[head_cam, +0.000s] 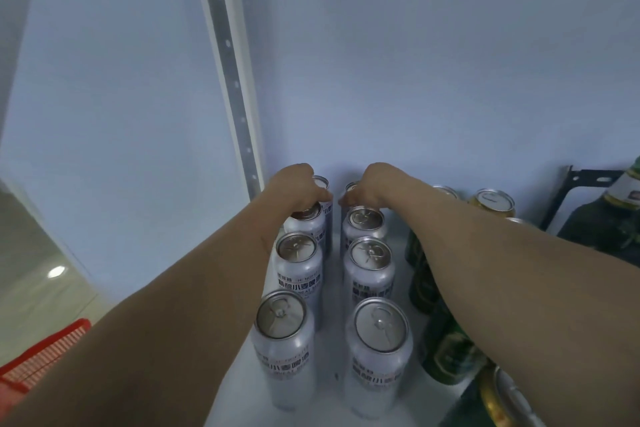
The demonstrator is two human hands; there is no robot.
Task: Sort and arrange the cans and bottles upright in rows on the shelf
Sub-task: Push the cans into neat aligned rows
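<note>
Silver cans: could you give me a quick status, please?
Left hand, right hand on rearmost silver cans. Two upright rows. Green cans alongside right.

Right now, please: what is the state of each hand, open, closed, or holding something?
Left hand: grips the rearmost silver can of the left row.
Right hand: grips the rearmost silver can of the right row.

Under my fingers (pixel 322 198): rearmost tall silver aluminium cans (pixel 320 184).
Before them: two can rows.
Right: squat dark green cans (pixel 446 350), then bottle (pixel 609 218).
</note>
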